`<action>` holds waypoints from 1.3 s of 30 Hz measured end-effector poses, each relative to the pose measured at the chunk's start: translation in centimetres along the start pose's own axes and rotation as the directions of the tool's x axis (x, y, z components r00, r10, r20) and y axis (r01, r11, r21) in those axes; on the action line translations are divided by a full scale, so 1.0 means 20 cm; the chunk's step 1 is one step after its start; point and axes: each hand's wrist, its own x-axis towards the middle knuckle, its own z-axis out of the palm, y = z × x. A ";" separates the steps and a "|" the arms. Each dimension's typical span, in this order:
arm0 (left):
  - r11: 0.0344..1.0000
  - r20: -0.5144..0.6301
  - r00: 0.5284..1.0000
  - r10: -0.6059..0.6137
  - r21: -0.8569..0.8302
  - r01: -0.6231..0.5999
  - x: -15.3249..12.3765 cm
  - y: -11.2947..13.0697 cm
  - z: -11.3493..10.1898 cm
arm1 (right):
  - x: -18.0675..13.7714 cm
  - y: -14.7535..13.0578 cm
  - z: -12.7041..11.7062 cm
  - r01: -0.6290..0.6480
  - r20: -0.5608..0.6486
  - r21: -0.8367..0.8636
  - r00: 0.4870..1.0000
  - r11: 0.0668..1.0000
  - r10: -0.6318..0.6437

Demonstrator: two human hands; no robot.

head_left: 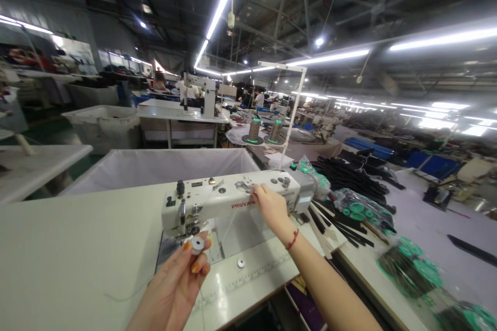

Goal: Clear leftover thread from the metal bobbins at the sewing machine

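My left hand (176, 282) is raised in front of the white sewing machine (229, 199) and pinches a small round metal bobbin (198, 243) between thumb and fingertips. My right hand (271, 206) reaches onto the top of the machine arm, its fingers closed around a thin thread near the thread guide (245, 184). A red cord is tied round the right wrist. A second bobbin (241, 263) lies loose on the machine bed (248, 269) below.
Two thread cones (264, 131) stand on a rack behind the machine. A large white-lined bin (155, 165) sits behind the table. Black straps and bags of green parts (359, 209) cover the table on the right. Other people work at distant stations.
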 end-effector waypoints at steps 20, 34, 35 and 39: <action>0.910 0.045 0.994 0.099 0.401 -0.109 -0.25 0.19 -0.24 | -0.66 -0.64 0.06 -0.647 0.512 0.680 0.756 -0.345 -0.408; 0.821 0.132 0.990 -0.041 0.569 -0.042 -0.24 0.01 -0.32 | -0.63 -0.56 -0.13 -0.132 0.099 0.926 0.989 -0.355 -0.110; 0.821 0.102 0.995 -0.020 0.569 -0.042 -0.23 0.02 -0.32 | -0.64 -0.54 -0.15 -0.062 0.043 0.984 0.993 -0.168 -0.111; 0.791 0.070 0.997 -0.021 0.611 -0.026 -0.21 0.05 -0.33 | -0.61 -0.44 -0.19 0.285 -0.096 0.760 0.938 0.584 -0.333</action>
